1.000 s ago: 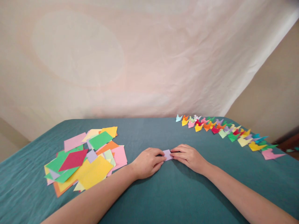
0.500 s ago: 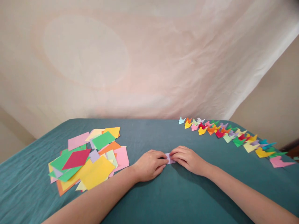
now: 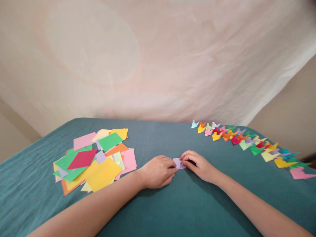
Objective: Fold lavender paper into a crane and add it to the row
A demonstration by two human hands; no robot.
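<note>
A small piece of light purple paper [image 3: 178, 163], folded, lies on the teal cloth between my two hands. My left hand [image 3: 160, 171] rests on the cloth with its fingers closed on the paper's left edge. From the other side, my right hand [image 3: 198, 166] pinches the paper's right part between thumb and forefinger. The fingertips hide both ends of the paper, and its exact folds are too small to make out.
Loose sheets of coloured paper [image 3: 103, 172] overlap in a pile on the left. Rows of small folded paper birds [image 3: 256, 149] run along the right side of the cloth-covered table [image 3: 158, 210]. A pale curtain [image 3: 158, 65] hangs behind it.
My right fingers have drawn together into a pinch and uncover more of the purple paper. My left hand stays at the left edge. The whole view has tilted slightly.
</note>
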